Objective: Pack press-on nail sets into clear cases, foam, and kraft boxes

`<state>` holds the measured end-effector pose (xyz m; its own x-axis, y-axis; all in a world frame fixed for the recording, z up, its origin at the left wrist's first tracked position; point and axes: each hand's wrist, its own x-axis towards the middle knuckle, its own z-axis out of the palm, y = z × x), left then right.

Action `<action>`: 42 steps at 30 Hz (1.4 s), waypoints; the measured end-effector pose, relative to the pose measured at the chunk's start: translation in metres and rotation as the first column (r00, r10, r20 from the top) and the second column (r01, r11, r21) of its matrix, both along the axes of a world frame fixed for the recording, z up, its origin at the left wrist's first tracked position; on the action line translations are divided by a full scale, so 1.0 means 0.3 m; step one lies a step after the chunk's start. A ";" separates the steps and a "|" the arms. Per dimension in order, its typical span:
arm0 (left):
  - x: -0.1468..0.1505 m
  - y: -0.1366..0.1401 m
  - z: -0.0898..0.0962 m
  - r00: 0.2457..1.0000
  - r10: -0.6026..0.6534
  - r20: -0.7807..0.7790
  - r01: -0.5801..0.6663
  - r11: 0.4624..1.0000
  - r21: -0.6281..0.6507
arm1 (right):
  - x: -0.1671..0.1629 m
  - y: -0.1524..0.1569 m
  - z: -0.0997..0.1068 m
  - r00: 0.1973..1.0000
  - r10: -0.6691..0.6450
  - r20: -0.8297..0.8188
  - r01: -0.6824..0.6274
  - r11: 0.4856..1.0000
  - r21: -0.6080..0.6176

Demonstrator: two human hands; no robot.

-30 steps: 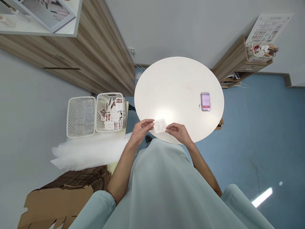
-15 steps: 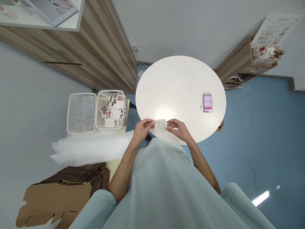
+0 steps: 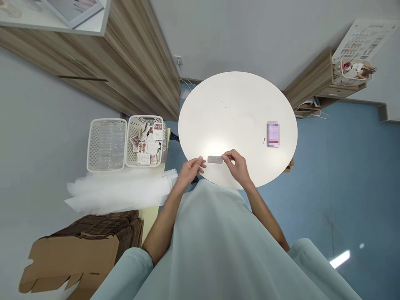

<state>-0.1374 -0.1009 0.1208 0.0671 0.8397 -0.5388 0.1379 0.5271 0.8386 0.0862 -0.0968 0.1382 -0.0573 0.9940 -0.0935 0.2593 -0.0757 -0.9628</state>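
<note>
White oval surface, blue floor around it, one phone (screen pixelated) lying toward its right side. One card, over the surface's near part, pinched at its right end by the right hand; left hand just beside the opposite end, fingers loosely parted. Farther left, two white baskets, side by side, one containing cards.
</note>
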 end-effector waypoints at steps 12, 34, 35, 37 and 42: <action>-0.036 0.010 -0.008 0.984 0.091 0.155 -0.079 0.993 -0.082 | -0.027 -0.066 0.001 0.992 0.123 0.017 -0.124 0.989 0.076; -0.260 -0.054 -0.167 0.991 0.029 0.133 -0.044 0.993 0.110 | -0.303 0.010 -0.132 0.680 0.499 0.538 -0.593 0.805 0.004; -0.269 -0.055 -0.178 0.991 0.036 0.129 -0.050 0.993 0.105 | -0.312 0.011 -0.147 0.670 0.498 0.550 -0.595 0.804 -0.003; -0.290 -0.059 -0.200 0.994 0.056 0.093 -0.065 0.993 0.097 | -0.324 0.015 -0.187 0.658 0.490 0.572 -0.582 0.813 -0.026; -0.374 -0.088 -0.225 0.993 0.111 -0.026 -0.109 0.991 0.077 | -0.335 0.049 -0.340 0.619 0.480 0.622 -0.540 0.835 -0.108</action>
